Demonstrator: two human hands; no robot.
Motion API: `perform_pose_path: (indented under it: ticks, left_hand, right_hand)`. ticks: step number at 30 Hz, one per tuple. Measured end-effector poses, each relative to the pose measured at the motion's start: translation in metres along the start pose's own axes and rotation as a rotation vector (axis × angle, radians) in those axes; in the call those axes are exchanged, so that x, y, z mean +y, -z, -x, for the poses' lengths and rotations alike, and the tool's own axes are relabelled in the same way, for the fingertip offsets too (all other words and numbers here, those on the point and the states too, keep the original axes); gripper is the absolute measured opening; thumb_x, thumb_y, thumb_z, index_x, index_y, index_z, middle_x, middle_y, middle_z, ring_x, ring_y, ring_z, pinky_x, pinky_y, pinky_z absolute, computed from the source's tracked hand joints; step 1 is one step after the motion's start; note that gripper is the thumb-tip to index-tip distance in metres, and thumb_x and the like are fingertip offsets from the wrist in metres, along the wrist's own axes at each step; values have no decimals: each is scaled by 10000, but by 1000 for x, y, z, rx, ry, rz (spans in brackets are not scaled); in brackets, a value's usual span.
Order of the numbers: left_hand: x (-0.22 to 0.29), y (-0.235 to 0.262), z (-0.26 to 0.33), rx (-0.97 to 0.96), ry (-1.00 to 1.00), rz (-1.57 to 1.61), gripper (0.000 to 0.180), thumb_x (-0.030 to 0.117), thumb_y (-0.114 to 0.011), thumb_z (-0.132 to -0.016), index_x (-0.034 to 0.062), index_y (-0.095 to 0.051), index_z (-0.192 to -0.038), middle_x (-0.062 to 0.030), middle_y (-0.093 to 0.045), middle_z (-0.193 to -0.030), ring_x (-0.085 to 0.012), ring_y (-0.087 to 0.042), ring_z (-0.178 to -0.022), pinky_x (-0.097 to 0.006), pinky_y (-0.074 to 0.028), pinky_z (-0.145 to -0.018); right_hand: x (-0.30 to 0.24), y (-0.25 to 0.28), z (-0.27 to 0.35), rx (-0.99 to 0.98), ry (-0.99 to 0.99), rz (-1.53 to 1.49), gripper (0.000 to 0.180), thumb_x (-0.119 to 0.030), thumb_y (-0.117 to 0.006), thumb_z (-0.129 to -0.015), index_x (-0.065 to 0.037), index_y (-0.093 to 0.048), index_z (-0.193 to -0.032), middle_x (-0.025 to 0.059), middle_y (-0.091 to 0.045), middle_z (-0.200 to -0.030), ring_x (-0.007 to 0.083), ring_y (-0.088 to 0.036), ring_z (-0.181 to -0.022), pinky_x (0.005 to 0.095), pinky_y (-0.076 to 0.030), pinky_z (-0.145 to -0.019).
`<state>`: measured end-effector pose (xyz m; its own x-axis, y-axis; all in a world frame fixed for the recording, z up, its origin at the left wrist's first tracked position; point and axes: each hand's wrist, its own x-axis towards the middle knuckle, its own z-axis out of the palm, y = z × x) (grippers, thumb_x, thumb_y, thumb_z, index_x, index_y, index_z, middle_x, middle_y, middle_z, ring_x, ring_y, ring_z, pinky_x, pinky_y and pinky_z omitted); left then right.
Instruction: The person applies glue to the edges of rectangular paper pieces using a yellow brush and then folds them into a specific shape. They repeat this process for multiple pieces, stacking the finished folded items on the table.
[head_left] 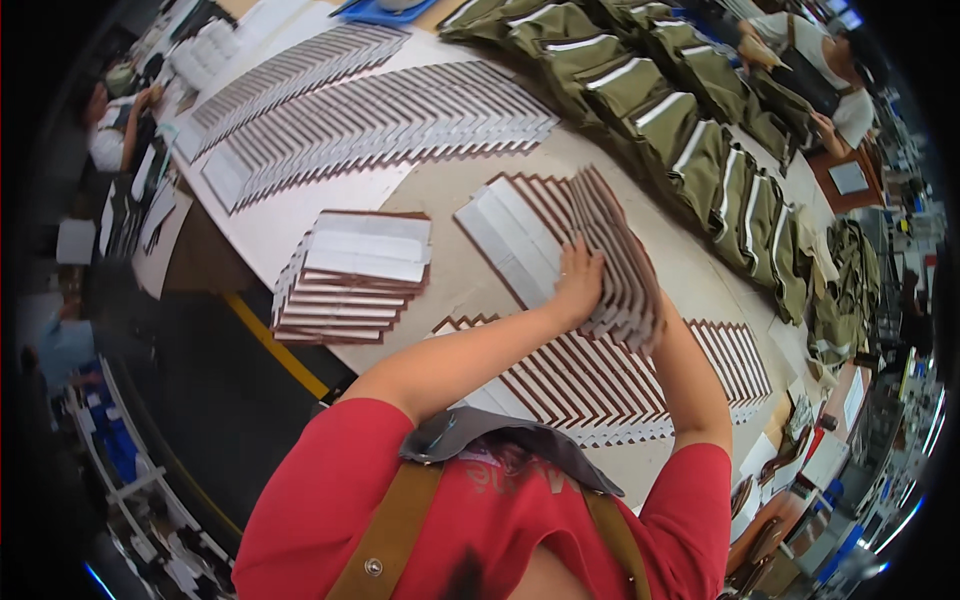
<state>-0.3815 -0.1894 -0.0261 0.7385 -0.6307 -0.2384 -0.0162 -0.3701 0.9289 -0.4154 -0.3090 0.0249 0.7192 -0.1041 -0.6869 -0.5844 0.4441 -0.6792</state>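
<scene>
In the middle of the table I have a bunch of grey rectangular panels with brown edges (615, 255), fanned out and tilted up. My left hand (580, 282) is closed at the bunch's near left side, its fingers against the panels. A flat, pale part of the stack (510, 235) lies just left of that hand. My right forearm (692, 385) reaches up to the bunch's right side; the right hand's fingers are hidden behind the panels. Below my forearms spreads an overlapping row of similar brown-edged panels (590, 375).
A stepped stack of panels (365, 250) stands to the left. Long overlapping rows of panels (370, 115) cover the far left. Olive-green fabric pieces with white stripes (670, 120) heap along the far right. Other people (850, 85) work beyond the table (430, 225).
</scene>
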Motion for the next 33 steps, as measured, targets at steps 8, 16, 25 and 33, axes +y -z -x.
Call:
perform_pose_path:
  ticks: [8,16,25,33]
  left_hand:
    - [119,17,86,-388,-78,-110,630,442,-217,-902,62,-29,-1367,-225,12,-1405,-335,30,-1311,-528,-42,-1015]
    - [112,68,94,-806,-324,-315,569,444,-138,-909,96,-169,-1359,-156,-108,-1414,-276,-55,-1319,-516,-32,-1027]
    - [119,230,42,-757,-556,-601,481,380,-339,-888,108,-329,-1284,-111,-287,-1365,-263,-213,-1286,-484,-57,-1043]
    - [66,340,63,-791,-767,-1125,568,282,-452,-703,156,-402,-1254,-72,-306,-1364,-261,-210,-1290,-517,-43,-1045]
  right_hand:
    - [87,56,166,393,113,-187,368,-356,-380,-880,-57,-549,-1012,92,-590,-884,159,-566,-779,309,-467,-676]
    - [126,-8,172,496,251,-337,339,-313,-388,-878,-51,-549,-1022,105,-592,-889,164,-574,-789,303,-471,-684]
    - [71,-188,2,268,425,-352,310,-264,-398,-875,-45,-549,-1035,121,-596,-893,169,-582,-800,297,-474,-694]
    - [160,-307,-50,211,669,354,288,-222,-407,-874,-40,-549,-1046,134,-599,-898,174,-590,-810,291,-478,-703]
